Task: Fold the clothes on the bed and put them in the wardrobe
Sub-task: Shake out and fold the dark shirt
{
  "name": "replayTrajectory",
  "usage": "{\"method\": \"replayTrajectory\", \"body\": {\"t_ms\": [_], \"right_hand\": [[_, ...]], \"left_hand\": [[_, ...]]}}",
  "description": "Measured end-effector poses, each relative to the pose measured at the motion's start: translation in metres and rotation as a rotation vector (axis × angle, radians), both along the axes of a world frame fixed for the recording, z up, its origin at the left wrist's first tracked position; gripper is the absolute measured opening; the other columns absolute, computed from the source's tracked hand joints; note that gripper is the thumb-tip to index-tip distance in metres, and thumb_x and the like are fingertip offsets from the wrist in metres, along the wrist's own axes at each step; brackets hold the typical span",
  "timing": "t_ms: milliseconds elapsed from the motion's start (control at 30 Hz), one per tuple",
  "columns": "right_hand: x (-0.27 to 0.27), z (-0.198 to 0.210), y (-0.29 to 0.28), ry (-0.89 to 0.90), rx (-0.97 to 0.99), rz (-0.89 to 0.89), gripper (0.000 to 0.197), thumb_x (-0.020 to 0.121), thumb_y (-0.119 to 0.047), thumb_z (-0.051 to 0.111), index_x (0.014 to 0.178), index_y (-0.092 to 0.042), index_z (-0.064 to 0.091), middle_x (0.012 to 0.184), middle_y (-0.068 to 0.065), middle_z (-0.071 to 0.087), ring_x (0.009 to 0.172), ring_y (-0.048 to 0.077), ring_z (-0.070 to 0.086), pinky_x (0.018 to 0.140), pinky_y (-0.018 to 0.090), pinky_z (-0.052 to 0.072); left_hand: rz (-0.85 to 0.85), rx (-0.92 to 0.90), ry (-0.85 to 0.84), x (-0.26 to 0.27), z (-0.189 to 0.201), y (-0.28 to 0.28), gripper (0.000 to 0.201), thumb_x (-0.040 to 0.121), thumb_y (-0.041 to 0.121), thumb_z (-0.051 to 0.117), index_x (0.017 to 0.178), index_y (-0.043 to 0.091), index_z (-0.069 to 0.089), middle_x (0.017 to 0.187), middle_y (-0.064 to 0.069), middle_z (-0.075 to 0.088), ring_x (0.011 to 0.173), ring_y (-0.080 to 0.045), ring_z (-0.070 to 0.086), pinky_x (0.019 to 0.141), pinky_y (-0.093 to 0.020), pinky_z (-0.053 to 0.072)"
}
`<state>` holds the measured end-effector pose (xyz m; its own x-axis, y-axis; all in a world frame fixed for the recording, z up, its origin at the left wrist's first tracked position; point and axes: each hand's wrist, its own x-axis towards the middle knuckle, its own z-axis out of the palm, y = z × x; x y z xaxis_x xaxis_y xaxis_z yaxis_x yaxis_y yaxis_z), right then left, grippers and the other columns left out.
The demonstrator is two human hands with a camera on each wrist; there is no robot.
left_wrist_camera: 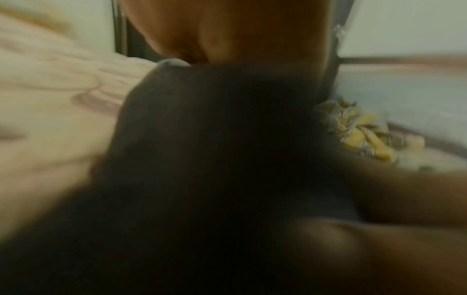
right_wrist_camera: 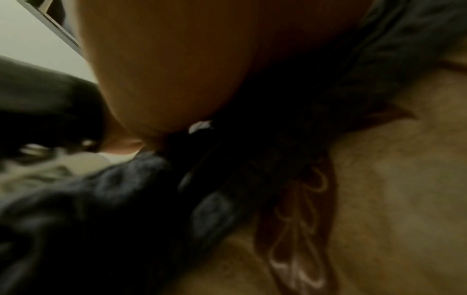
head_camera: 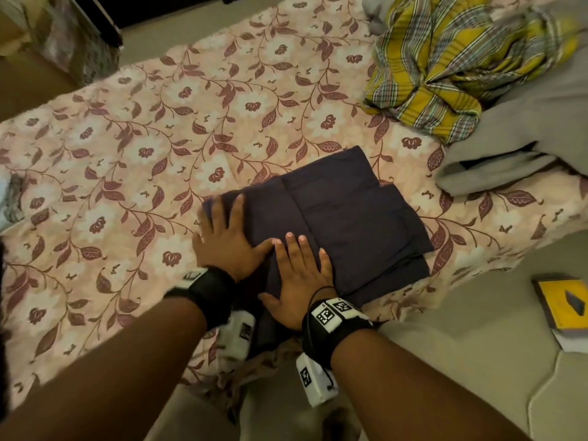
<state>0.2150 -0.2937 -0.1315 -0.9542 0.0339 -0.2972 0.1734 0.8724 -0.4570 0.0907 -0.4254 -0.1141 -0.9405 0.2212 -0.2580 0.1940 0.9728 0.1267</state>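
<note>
A folded dark navy garment [head_camera: 346, 214] lies on the floral bedsheet [head_camera: 127, 160] near the bed's front edge. My left hand [head_camera: 227, 232] lies flat on the garment's left end, fingers straight and spread. Beside it my right hand [head_camera: 300, 272] presses flat on the near part of the same garment. Both wrist views are blurred; the left wrist view shows the dark garment [left_wrist_camera: 215, 149] under my palm, and the right wrist view shows dark cloth [right_wrist_camera: 126, 199] against the sheet. A crumpled yellow plaid garment [head_camera: 445, 65] and a grey garment [head_camera: 515, 138] lie unfolded at the bed's far right.
Beige floor [head_camera: 477, 361] runs along the bed's near side, with a yellow book [head_camera: 563, 302] lying on it at the right. A cardboard box and patterned bundle [head_camera: 73, 43] stand past the bed's far left corner. The wardrobe is not in view.
</note>
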Motion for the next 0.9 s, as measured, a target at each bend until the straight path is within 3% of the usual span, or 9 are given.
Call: {"method": "replayTrajectory", "body": {"t_ms": [67,133,233,367,500,567,633,733,900], "right_hand": [[0.004,0.008,0.005,0.017,-0.015,0.015,0.104,0.087,-0.071,0.046,0.161,-0.025,-0.012,0.168,-0.002,-0.02,0.154,0.022,-0.019,0.121,0.053,-0.012],[0.013,0.02,0.008,0.021,-0.026,0.003,0.1,0.089,-0.071,0.044,0.16,-0.03,-0.013,0.168,-0.004,-0.019,0.155,0.023,-0.018,0.121,0.057,-0.006],[0.039,0.041,0.014,-0.037,-0.03,-0.006,0.095,0.091,-0.069,0.046,0.158,-0.039,-0.014,0.168,-0.005,-0.018,0.155,0.023,-0.017,0.122,0.058,0.007],[0.078,0.063,0.032,-0.049,-0.087,-0.062,0.095,0.089,-0.061,0.059,0.16,-0.04,-0.001,0.17,0.0,0.0,0.156,0.027,-0.002,0.124,0.05,0.019],[0.113,0.076,0.041,0.03,-0.168,-0.18,0.091,0.082,-0.065,0.059,0.158,-0.026,0.029,0.158,0.005,0.038,0.144,0.027,0.036,0.118,0.041,0.033],[0.125,0.079,0.038,0.017,-0.21,-0.236,0.094,0.076,-0.07,0.057,0.156,-0.026,0.034,0.154,0.005,0.044,0.141,0.026,0.043,0.115,0.042,0.039],[0.128,0.081,0.032,-0.035,-0.203,-0.211,0.085,0.085,-0.061,0.065,0.156,-0.027,0.034,0.155,0.004,0.045,0.141,0.024,0.044,0.115,0.041,0.04],[0.12,0.083,0.017,-0.152,-0.181,-0.114,0.074,0.093,-0.05,0.066,0.156,-0.031,0.034,0.152,0.0,0.049,0.137,0.022,0.049,0.113,0.036,0.042],[0.095,0.077,-0.031,-0.191,-0.172,0.053,0.073,0.094,-0.05,0.065,0.157,-0.03,0.034,0.15,0.0,0.052,0.136,0.02,0.052,0.113,0.033,0.041]], "left_hand": [[0.365,0.375,-0.078,0.043,0.006,-0.016,0.117,0.069,0.079,0.075,0.161,0.034,0.019,0.169,-0.012,0.022,0.152,-0.038,0.028,0.121,-0.057,0.033],[0.537,0.699,-0.062,0.083,0.013,-0.027,0.101,0.069,0.064,0.086,0.15,0.025,0.04,0.142,-0.003,0.058,0.126,-0.027,0.06,0.105,-0.048,0.052],[0.626,0.709,-0.202,0.125,0.016,-0.034,0.081,0.074,0.06,0.08,0.139,0.021,0.053,0.119,0.006,0.072,0.107,-0.021,0.07,0.096,-0.043,0.057],[0.579,0.697,-0.33,0.139,0.017,-0.041,0.045,0.089,0.055,0.071,0.117,0.02,0.073,0.115,-0.006,0.076,0.103,-0.03,0.069,0.092,-0.041,0.056],[0.56,0.861,-0.24,0.142,0.034,-0.054,0.022,0.1,0.029,0.067,0.11,0.011,0.074,0.109,-0.013,0.074,0.102,-0.034,0.067,0.074,-0.032,0.045],[0.597,0.848,-0.161,0.143,0.044,-0.074,0.019,0.099,0.026,0.068,0.094,0.008,0.071,0.094,-0.015,0.071,0.093,-0.036,0.065,0.07,-0.036,0.045],[0.676,0.818,-0.12,0.144,0.048,-0.106,0.02,0.098,0.026,0.069,0.086,0.01,0.067,0.087,-0.013,0.067,0.086,-0.035,0.062,0.073,-0.039,0.047],[0.782,0.813,-0.179,0.145,0.047,-0.16,0.02,0.097,0.027,0.07,0.097,0.007,0.07,0.094,-0.013,0.07,0.088,-0.034,0.064,0.078,-0.039,0.05],[0.725,0.625,-0.248,0.166,0.041,-0.213,0.024,0.098,0.029,0.07,0.107,0.006,0.068,0.096,-0.01,0.065,0.09,-0.031,0.061,0.077,-0.033,0.041]]}}
